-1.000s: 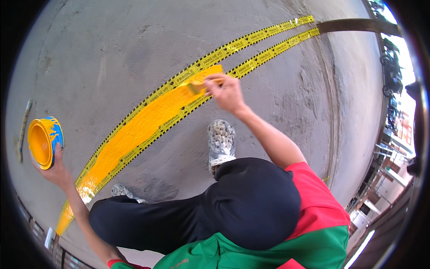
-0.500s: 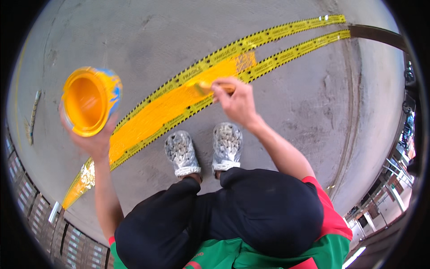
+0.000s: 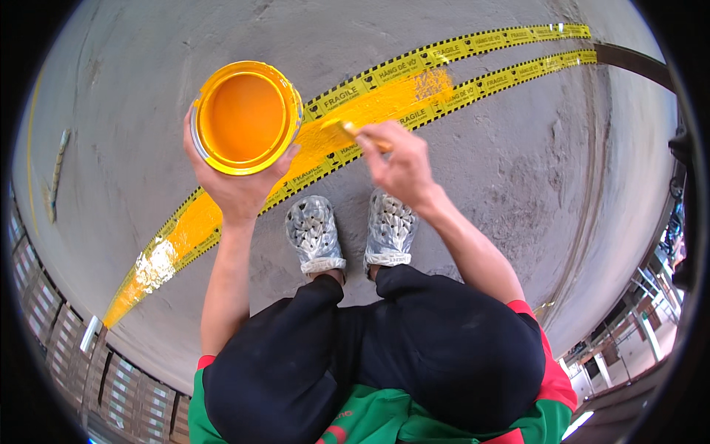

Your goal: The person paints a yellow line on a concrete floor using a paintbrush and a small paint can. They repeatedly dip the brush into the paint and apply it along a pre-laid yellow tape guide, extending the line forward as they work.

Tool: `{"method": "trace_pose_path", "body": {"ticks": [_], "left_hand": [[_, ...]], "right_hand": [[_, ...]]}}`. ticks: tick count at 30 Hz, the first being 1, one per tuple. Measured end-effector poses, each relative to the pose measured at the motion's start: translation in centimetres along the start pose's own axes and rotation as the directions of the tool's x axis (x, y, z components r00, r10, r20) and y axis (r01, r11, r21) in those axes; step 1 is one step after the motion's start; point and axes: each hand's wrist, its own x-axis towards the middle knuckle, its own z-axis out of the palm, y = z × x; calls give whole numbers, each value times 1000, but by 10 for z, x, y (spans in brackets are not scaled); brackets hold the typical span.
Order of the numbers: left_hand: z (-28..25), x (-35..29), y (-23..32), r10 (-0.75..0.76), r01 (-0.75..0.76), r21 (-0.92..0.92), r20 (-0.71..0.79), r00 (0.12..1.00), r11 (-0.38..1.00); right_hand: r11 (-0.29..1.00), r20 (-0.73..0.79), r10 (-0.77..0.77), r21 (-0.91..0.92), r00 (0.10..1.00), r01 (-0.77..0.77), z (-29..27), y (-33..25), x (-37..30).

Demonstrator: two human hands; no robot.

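Below both hands, a wide grey concrete floor (image 3: 518,192), rough and bare. Across it, passing under the grips, a long yellow painted stripe (image 3: 200,218), kept between two lines of yellow-and-black tape (image 3: 473,48) so that the paint edges stay straight. Beyond the right grip, the strip between the tapes not yet painted. Nearer than the hands, two pale perforated shoes (image 3: 314,233), set just beside the stripe and off the wet paint. In the left hand (image 3: 237,185), a round can of yellow paint (image 3: 245,117), grip closed around its side from below, held level and close to the brush. In the right hand (image 3: 399,166), a small paintbrush (image 3: 355,133), fingers clamped on the handle, bristles pointing toward the can, over the stripe.
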Motion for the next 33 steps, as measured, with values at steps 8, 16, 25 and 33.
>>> {"method": "trace_pose_path", "body": {"ticks": [8,16,25,33], "left_hand": [[-7,-16,13,-83,71,-113,-106,991,991],[-11,-13,22,-27,27,10,-24,999,1000],[5,-16,27,-69,68,-40,-19,997,997],[-7,-15,27,-84,80,-94,-35,996,992]], "right_hand": [[885,-206,-268,-439,941,157,-59,-1,15],[840,-105,-194,-531,975,110,-58,21,1],[991,105,-133,12,986,132,32,-37,-35],[823,-199,-180,-566,963,37,-72,25,20]]}}
